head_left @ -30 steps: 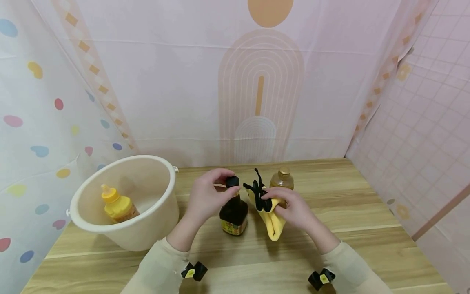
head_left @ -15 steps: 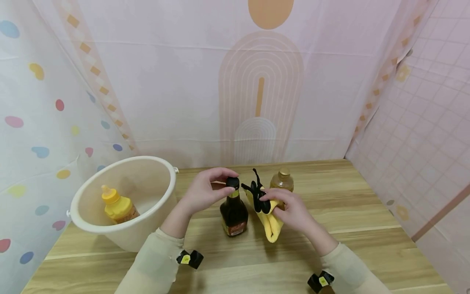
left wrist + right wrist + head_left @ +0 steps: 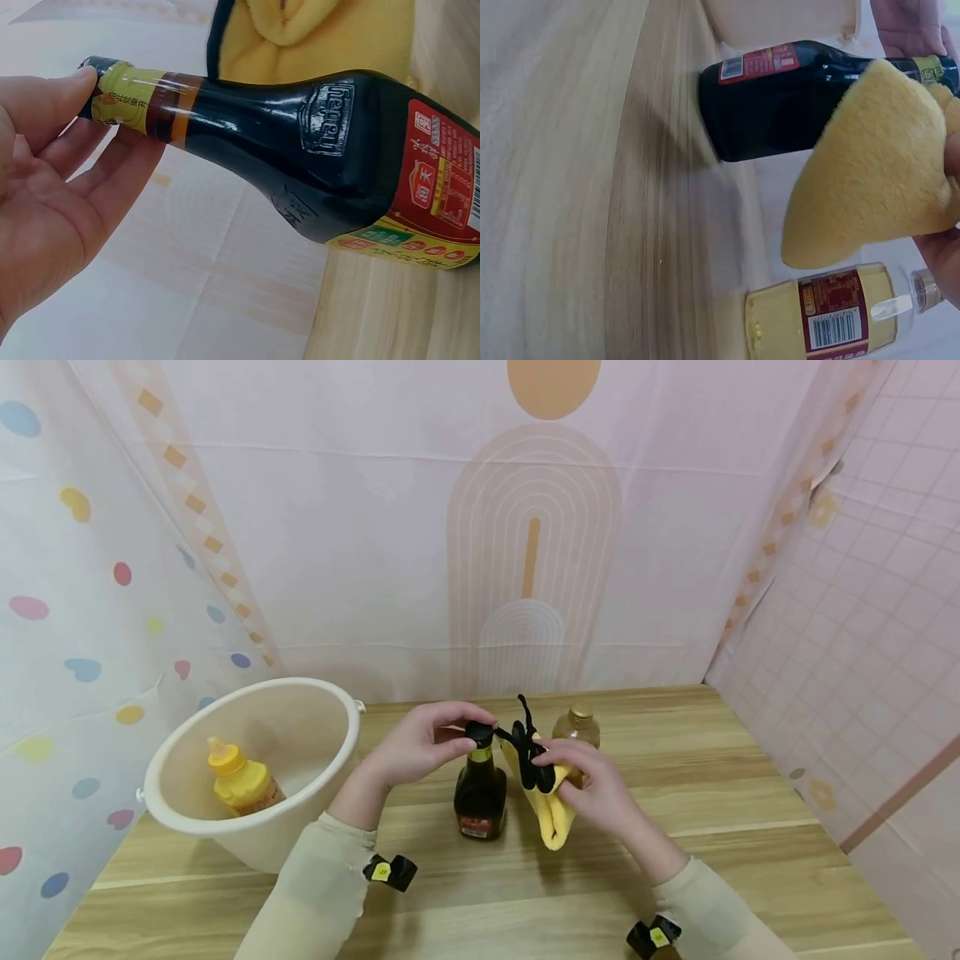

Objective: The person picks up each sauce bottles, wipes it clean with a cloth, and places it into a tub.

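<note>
My left hand (image 3: 420, 747) pinches the black cap of a dark soy sauce bottle (image 3: 480, 797) between thumb and fingers. In the left wrist view, the bottle (image 3: 300, 135) shows a yellow neck band, embossed glass and a red and yellow label. My right hand (image 3: 596, 781) grips a folded yellow cloth (image 3: 553, 827) with black edging and a thin black strap sticking up. The cloth hangs just right of the bottle. In the right wrist view, the fuzzy cloth (image 3: 870, 172) overlaps the bottle's neck and hides part of it.
Behind my right hand stands a clear bottle (image 3: 577, 727) of pale yellow liquid with a gold cap. At left is a white bucket (image 3: 307, 827) with a yellow squeeze bottle (image 3: 243, 781) leaning inside. A patterned curtain (image 3: 360, 552) hangs at the table's back edge.
The soy sauce bottle has turned about its upright axis, bringing its red label to the front, and shifted slightly right. My left hand's grip on the cap has shifted; the cloth barely moved.
</note>
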A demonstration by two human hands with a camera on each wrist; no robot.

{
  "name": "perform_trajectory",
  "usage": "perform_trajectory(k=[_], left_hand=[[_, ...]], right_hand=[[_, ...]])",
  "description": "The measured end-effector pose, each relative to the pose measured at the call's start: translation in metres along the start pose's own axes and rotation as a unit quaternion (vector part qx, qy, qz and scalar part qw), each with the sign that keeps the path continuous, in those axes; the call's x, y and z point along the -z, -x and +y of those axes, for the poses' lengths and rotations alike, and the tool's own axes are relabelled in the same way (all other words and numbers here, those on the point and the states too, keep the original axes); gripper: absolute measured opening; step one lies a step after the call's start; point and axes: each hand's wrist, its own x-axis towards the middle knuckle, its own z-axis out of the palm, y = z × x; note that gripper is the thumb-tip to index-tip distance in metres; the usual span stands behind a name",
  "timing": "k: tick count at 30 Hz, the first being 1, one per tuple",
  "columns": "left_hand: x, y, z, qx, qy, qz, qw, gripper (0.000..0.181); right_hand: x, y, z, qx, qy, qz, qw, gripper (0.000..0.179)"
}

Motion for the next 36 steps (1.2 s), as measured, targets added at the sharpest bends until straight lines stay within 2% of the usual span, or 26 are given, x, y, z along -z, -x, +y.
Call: perform_trajectory(k=[5, 9, 13, 17, 21, 26, 33, 36], left_hand=[[-0.006, 0.005, 0.001, -0.004, -0.028, 0.036, 0.999, 0.036], [-0.013, 0.008, 0.007, 0.012, -0.04, 0.077, 0.9961, 0.039], [-0.02, 0.008, 0.01, 0.021, -0.061, 0.112, 0.9916, 0.036], [-0.025, 0.007, 0.01, 0.021, -0.091, 0.141, 0.9856, 0.031], [-0.028, 0.007, 0.009, 0.004, -0.116, 0.155, 0.9811, 0.029], [-0.03, 0.006, 0.011, -0.018, -0.15, 0.154, 0.9764, 0.029], [-0.033, 0.007, 0.012, -0.023, -0.171, 0.148, 0.9738, 0.028], [-0.035, 0.007, 0.012, -0.027, -0.18, 0.151, 0.9715, 0.027]], right_hand=[[-0.003, -0.002, -0.006, 0.027, 0.0, 0.035, 0.999, 0.046], [-0.008, -0.008, -0.016, 0.055, 0.009, 0.064, 0.9964, 0.046], [-0.016, -0.016, -0.022, 0.077, 0.006, 0.074, 0.9942, 0.045], [-0.026, -0.021, -0.024, 0.099, -0.004, 0.057, 0.9934, 0.044], [-0.034, -0.022, -0.023, 0.116, 0.009, 0.046, 0.9921, 0.043], [-0.037, -0.02, -0.016, 0.134, 0.056, 0.028, 0.989, 0.037], [-0.038, -0.014, -0.009, 0.148, 0.113, -0.019, 0.9823, 0.032], [-0.038, -0.011, -0.007, 0.142, 0.134, -0.044, 0.9798, 0.032]])
